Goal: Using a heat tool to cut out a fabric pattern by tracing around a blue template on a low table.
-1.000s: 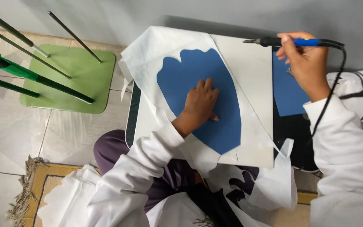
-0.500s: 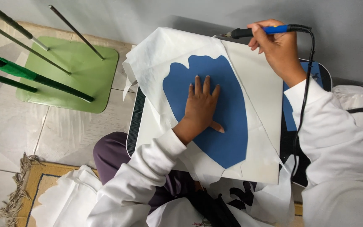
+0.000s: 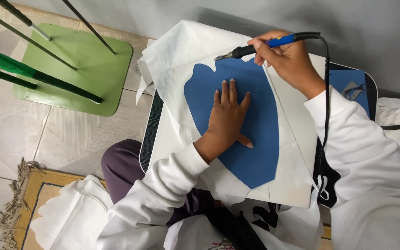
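- At upper left, a green stool (image 3: 77, 74) lies tipped, well apart.
- Mid-frame, the left hand (image 3: 228, 118) lies flat, unclenched, pinning the blue fabric (image 3: 255, 139); best kept so.
- Upper right, the right hand (image 3: 288, 58) grasps the heated cutting pen (image 3: 265, 45), tip at the blue edge; white cloth (image 3: 297, 166) beyond leaves room.

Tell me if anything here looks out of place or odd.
Mostly orderly. One oddity: the green stool lies upside down on the floor, legs pointing up. The left hand presses flat on the blue fabric, and the right hand holds the corded tool at its top edge.
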